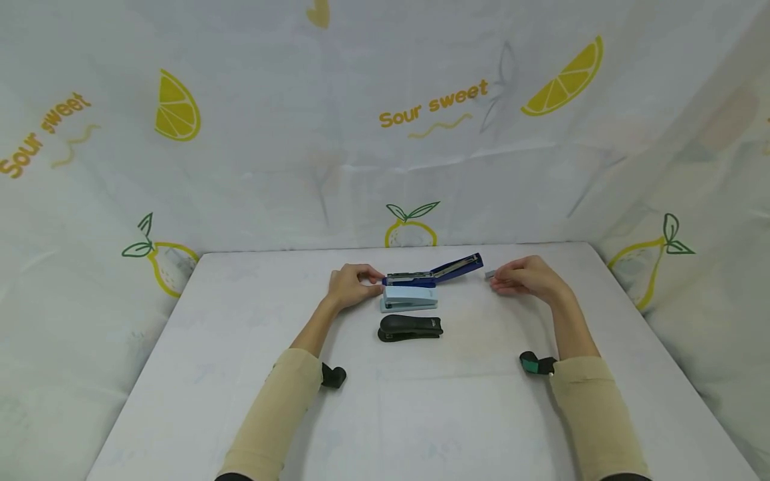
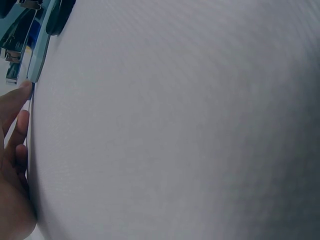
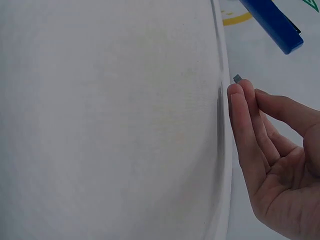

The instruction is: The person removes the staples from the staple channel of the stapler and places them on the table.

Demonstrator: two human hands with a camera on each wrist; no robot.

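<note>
A dark blue stapler [image 1: 458, 267] lies opened out at the back of the table, its top arm swung up to the right and its metal channel exposed. My left hand [image 1: 351, 286] pinches its left end between thumb and fingers. To the right of the raised arm, my right hand [image 1: 529, 276] holds a small grey strip of staples [image 1: 490, 274] at its fingertips. In the right wrist view the tip of that strip [image 3: 237, 78] pokes out past the fingers, below the blue arm [image 3: 275, 25]. Most of the strip is hidden by the fingers.
Just in front of the blue stapler sits a light blue stapler [image 1: 410, 298], close to my left thumb. A black stapler [image 1: 410, 328] lies nearer to me, parallel to it. The white table [image 1: 421, 414] meets a lemon-printed curtain [image 1: 289, 194] behind.
</note>
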